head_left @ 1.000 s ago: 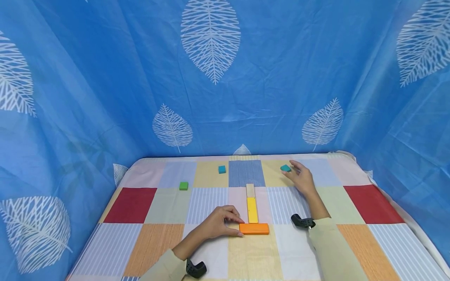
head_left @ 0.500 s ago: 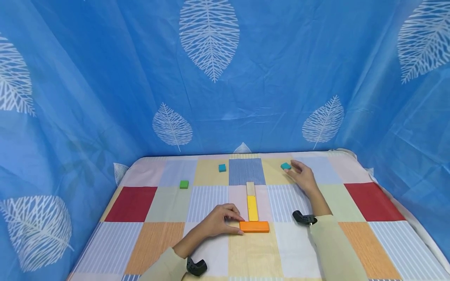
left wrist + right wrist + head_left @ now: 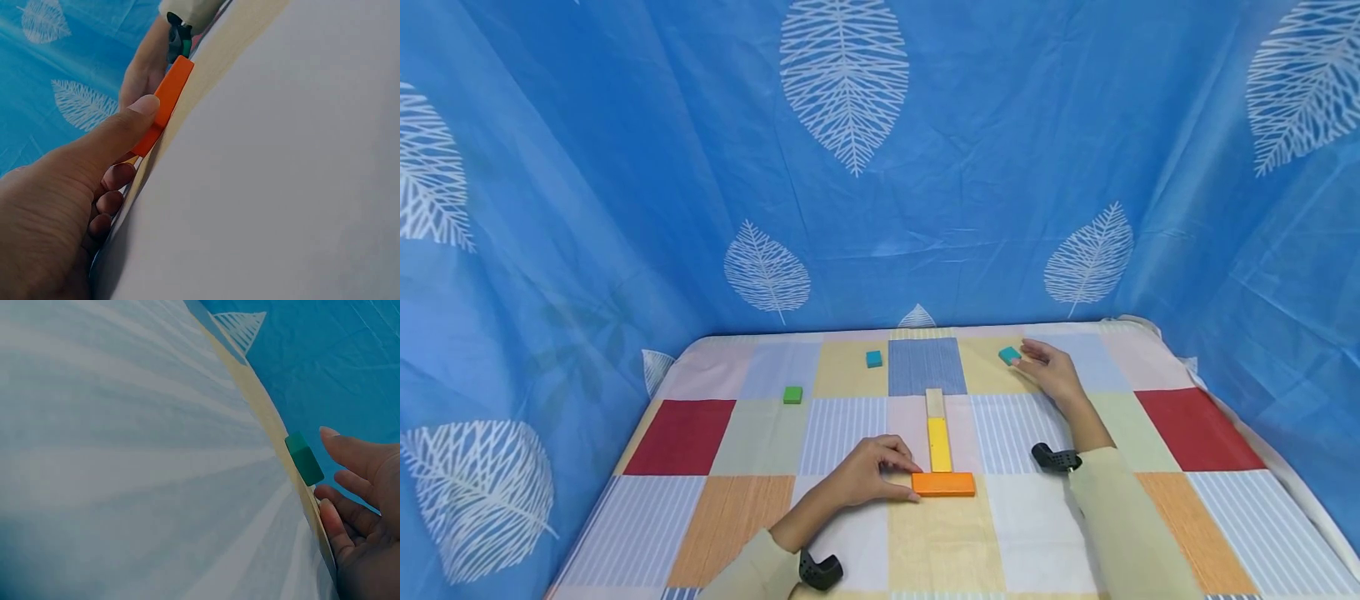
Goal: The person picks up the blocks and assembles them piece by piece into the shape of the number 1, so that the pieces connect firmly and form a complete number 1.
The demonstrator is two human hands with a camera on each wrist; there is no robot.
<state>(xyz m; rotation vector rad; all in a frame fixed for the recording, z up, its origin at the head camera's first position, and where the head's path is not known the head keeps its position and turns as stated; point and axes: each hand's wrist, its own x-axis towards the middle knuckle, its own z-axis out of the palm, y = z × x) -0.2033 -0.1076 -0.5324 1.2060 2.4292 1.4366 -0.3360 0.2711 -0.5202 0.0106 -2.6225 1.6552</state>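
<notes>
An orange rectangular block (image 3: 943, 485) lies flat, crosswise at the near end of a yellow block (image 3: 938, 444). My left hand (image 3: 872, 472) pinches its left end between thumb and fingers; the left wrist view shows the thumb on the orange block (image 3: 172, 100). Beyond the yellow piece, in line with it, lies a pale wooden block (image 3: 934, 403). Toward the back right is a small teal block (image 3: 1009, 356). My right hand (image 3: 1054, 372) is just right of it, fingers loosely bent. In the right wrist view a gap shows between thumb and teal block (image 3: 304, 459).
A blue block (image 3: 874, 359) sits at the back, left of the middle, and a green block (image 3: 792, 395) is farther left. Patchwork cloth (image 3: 752, 517) covers the table. Blue leaf-print curtains (image 3: 955, 208) close in the back and sides.
My right hand has shifted slightly right, away from the teal block, which now lies at a slightly different angle. The left hand stays on the orange block.
</notes>
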